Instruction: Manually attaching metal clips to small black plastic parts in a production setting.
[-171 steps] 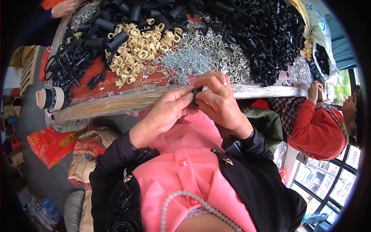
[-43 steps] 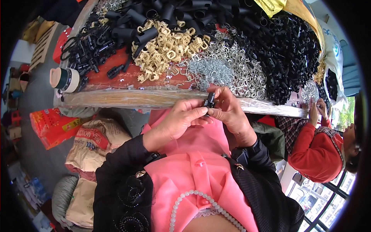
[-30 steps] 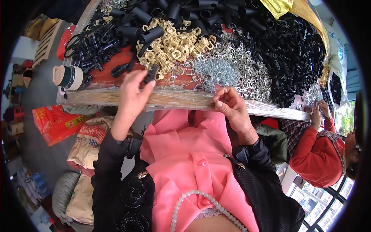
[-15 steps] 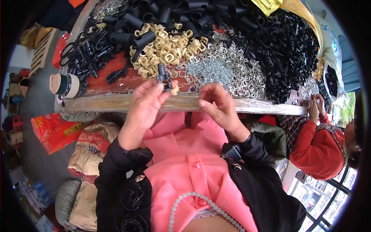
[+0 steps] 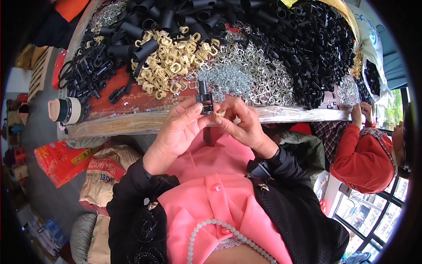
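Note:
Over the table's near edge, my left hand pinches a black plastic fitting with a narrow round stem, held upright, stem pointing away from me. My right hand has come up against its right side, thumb and fingers closed on a small beige plastic loop. The loop is beside the lower end of the fitting; whether it is hooked into it I cannot tell. Just beyond my hands lie a heap of beige plastic loops and a pile of small silvery springs.
Bent metal clips and a large black heap of small parts spread to the right. Black tubes lie at the back, assembled black fittings at left near a tape roll. A red-sleeved person works at far right.
My left hand has moved right with the black fitting, now more upright. My right hand, empty and apart before, has come in and grips the beige loop that was by my left fingers.

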Demonstrator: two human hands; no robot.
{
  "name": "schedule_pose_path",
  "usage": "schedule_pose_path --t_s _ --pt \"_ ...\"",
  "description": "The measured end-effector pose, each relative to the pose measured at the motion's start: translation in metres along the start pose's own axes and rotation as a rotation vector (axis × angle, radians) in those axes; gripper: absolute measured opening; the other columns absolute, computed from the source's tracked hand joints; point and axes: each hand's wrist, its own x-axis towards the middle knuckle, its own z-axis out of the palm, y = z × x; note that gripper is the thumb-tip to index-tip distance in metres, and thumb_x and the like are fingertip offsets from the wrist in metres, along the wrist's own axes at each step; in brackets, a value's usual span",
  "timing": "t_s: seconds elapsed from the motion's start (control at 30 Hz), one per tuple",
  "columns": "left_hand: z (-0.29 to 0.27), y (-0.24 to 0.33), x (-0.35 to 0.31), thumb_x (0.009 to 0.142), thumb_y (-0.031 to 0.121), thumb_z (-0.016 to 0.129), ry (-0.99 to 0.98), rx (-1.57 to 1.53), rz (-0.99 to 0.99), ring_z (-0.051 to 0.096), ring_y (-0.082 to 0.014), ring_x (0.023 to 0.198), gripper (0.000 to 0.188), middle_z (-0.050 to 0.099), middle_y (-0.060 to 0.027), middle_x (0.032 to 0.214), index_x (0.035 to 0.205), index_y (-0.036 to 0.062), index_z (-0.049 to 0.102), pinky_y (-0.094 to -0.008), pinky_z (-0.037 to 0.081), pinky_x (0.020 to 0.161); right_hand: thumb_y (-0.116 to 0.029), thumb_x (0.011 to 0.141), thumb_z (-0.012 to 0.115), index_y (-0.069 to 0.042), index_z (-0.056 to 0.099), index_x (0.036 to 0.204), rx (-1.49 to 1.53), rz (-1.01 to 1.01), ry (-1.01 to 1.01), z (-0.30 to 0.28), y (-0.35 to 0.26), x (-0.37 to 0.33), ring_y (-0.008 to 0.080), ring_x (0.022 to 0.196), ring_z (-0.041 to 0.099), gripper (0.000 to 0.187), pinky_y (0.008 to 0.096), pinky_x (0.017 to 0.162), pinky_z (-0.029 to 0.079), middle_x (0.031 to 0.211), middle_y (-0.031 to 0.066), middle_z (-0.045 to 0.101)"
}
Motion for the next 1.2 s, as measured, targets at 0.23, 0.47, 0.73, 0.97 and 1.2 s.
schedule_pose_path --t_s 0.23,0.47,0.73,0.97,1.2 --pt "0.004 -0.004 -0.005 0.082 0.01 0.05 0.045 0.088 -0.053 0.054 -0.0203 0.094 0.028 0.056 -0.0114 0.098 0.107 -0.0021 0.047 -0.0327 0.044 0.084 -0.014 0.082 0.054 -0.001 0.049 0.084 0.279 0.073 -0.019 -0.024 -0.002 -0.011 0.0033 0.056 0.046 0.014 0.0192 0.051 0.038 0.062 -0.0016 0.05" --pt "0.007 -0.009 -0.014 0.081 0.01 0.053 0.047 0.162 -0.112 0.058 -0.0209 0.088 0.029 0.057 -0.0096 0.098 0.108 0.0001 0.048 -0.0286 0.049 0.075 -0.012 0.084 0.051 -0.002 0.047 0.084 0.361 0.034 -0.037 -0.014 -0.021 -0.013 0.0024 0.056 0.037 0.011 0.0161 0.05 0.032 0.071 -0.0012 0.051" --pt "0.013 -0.008 -0.018 0.08 0.019 0.056 0.023 0.185 -0.218 0.059 -0.0151 0.08 0.031 0.058 -0.007 0.093 0.105 0.0014 0.052 -0.0238 0.048 0.069 -0.009 0.083 0.051 -0.002 0.046 0.086 0.447 0.127 -0.039 -0.01 -0.025 -0.012 0.0027 0.06 0.042 0.009 0.0159 0.053 0.035 0.071 -0.0015 0.05" --pt "0.011 -0.012 -0.018 0.081 0.024 0.054 0.052 0.215 -0.3 0.059 -0.0157 0.08 0.03 0.058 -0.007 0.09 0.1 0.001 0.054 -0.0223 0.047 0.066 -0.006 0.082 0.053 -0.002 0.046 0.086 0.463 0.249 -0.089 -0.011 -0.012 -0.014 0.0028 0.065 0.046 0.009 0.017 0.059 0.038 0.073 -0.0013 0.051" --pt "0.002 -0.014 -0.007 0.083 0.023 0.05 0.032 0.093 -0.328 0.059 -0.0197 0.082 0.03 0.057 -0.0093 0.093 0.103 0.0005 0.051 -0.0238 0.049 0.067 -0.011 0.082 0.054 -0.002 0.046 0.084 0.526 0.179 -0.041 -0.01 -0.004 -0.011 0.0016 0.059 0.048 0.012 0.0159 0.052 0.04 0.066 -0.0012 0.053"
